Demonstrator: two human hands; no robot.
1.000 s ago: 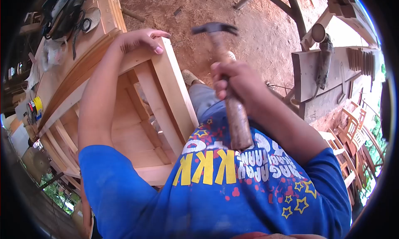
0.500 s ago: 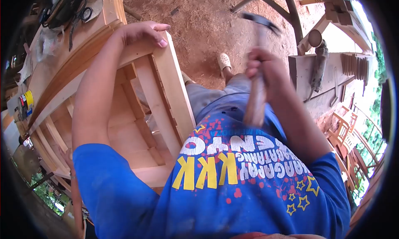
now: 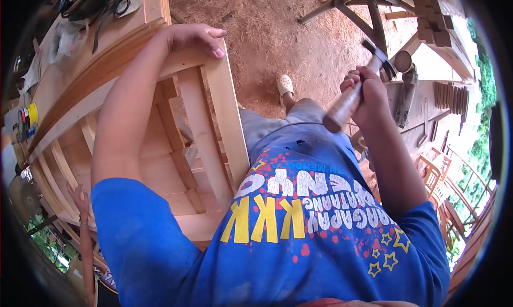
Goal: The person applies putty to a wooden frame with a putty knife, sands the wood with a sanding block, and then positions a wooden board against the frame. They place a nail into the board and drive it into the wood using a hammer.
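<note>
My right hand (image 3: 368,90) is closed round the wooden handle of a hammer (image 3: 344,106), raised to the right of my body. The hammer's dark metal head points up and away from me. At the far corner of a pale wooden frame (image 3: 227,109), my left hand (image 3: 206,40) grips the edge, with thumb and a finger showing and the other fingers hidden. The frame has several slats and cross pieces and stands on my left, close against my body.
Another person's hand (image 3: 80,203) rests by the frame's far left side. Scissors (image 3: 122,6) and a plastic bag (image 3: 67,40) lie on the wooden surface at upper left. Stacked wood pieces (image 3: 451,96) and a chair (image 3: 434,165) are at right. Shavings cover the ground (image 3: 256,34).
My right hand has swung the hammer to the right, away from the frame and my body. My left hand keeps its hold on the frame's corner. The other person's hand shows more clearly.
</note>
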